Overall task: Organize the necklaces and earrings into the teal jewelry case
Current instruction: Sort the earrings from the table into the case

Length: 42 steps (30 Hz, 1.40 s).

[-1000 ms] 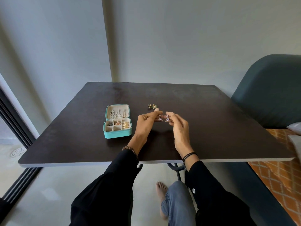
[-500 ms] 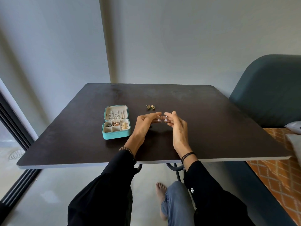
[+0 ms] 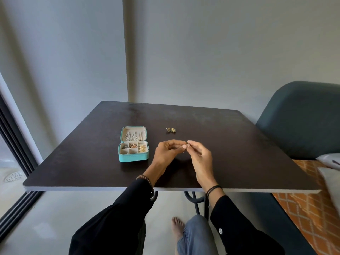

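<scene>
The teal jewelry case (image 3: 133, 158) lies open on the dark table (image 3: 239, 153), left of my hands. Its lid holds hanging chains and its compartments hold gold and dark pieces. A pair of gold earrings (image 3: 171, 130) lies on the table behind my hands. My left hand (image 3: 166, 153) and my right hand (image 3: 199, 156) meet fingertip to fingertip above the table, both pinching small earrings that are almost wholly hidden by the fingers.
A dark green chair (image 3: 301, 120) stands at the table's right side, with an orange patterned cushion (image 3: 309, 208) and a grey pillow (image 3: 331, 162) beyond the right edge. A window frame (image 3: 12, 144) runs along the left. My knee and bare foot show under the table.
My hands have drawn closer, fingertips now touching. The small silver earrings that showed between them earlier are now hidden in the pinch.
</scene>
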Available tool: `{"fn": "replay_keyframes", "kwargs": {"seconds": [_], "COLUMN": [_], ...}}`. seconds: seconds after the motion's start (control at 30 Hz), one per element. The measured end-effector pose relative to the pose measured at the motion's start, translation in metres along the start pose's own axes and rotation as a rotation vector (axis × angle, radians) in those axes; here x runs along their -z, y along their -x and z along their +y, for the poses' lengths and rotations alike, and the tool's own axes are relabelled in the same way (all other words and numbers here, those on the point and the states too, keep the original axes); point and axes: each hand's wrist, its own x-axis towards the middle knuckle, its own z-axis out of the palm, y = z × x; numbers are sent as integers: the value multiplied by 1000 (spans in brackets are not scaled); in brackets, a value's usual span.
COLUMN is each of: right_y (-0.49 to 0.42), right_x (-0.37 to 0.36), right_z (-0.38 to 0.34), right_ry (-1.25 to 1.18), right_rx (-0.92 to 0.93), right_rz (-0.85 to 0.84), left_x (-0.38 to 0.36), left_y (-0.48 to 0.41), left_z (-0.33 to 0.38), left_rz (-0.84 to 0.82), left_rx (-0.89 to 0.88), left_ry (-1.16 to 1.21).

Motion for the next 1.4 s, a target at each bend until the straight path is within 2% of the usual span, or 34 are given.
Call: {"fn": "replay_keyframes", "kwargs": {"seconds": [0.17,0.5,0.63,0.93,1.2,1.4], "right_y": [6,11,14,30,41,44], "right_x": [2,-44,-73,-134,-148,-140], "right_z": [-7,-50,-63,-69,-47,-42], "right_ry": [-4,-77,-12,276,420,452], "right_rx": [-59,29,71,223,224,272], "right_rz": [-35,-135,-202,-326,-412,-349], "left_x": [3,51,94,165,170,165], "left_y": [15,35,45,65,68,68], "left_z": [9,54,61,53,32,25], "left_rz": [72,248,359,553,483,402], "left_rx": [-12,-208,-193,-143,-73,-23], "left_ry": [-2,-209,-339,-390,-422,-439]}}
